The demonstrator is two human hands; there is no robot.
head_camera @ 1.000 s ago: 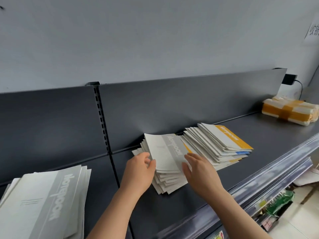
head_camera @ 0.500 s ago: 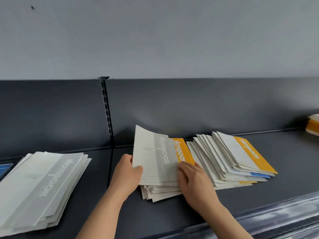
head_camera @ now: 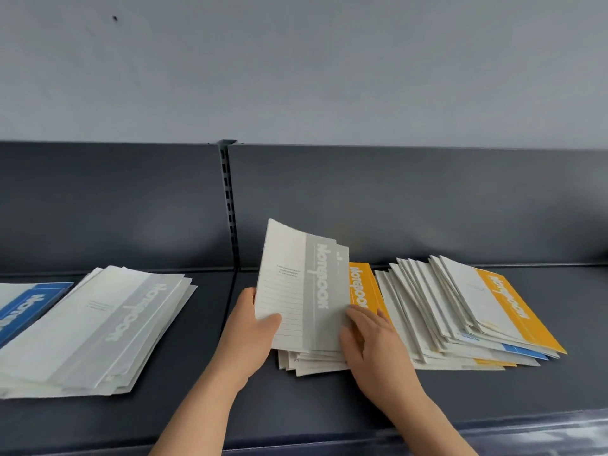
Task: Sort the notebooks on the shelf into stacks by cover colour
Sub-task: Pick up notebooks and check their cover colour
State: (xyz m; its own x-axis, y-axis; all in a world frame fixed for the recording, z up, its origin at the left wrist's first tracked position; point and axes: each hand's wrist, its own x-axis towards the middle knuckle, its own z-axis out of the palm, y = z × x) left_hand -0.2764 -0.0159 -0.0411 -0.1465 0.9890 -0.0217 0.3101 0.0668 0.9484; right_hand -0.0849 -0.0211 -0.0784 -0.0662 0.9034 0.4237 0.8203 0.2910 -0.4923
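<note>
Head view: my left hand [head_camera: 253, 327] grips a grey-banded paper notebook [head_camera: 296, 291], right hand [head_camera: 371, 343] flat on the pile [head_camera: 312, 365]; next, I judge, leftward onto the grey stack [head_camera: 98, 324].

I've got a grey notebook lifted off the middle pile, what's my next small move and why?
Probably carry the grey notebook in your left hand over to the grey stack on the left, since the covers match. Your right hand rests on the pile, where an orange notebook shows underneath.
</note>
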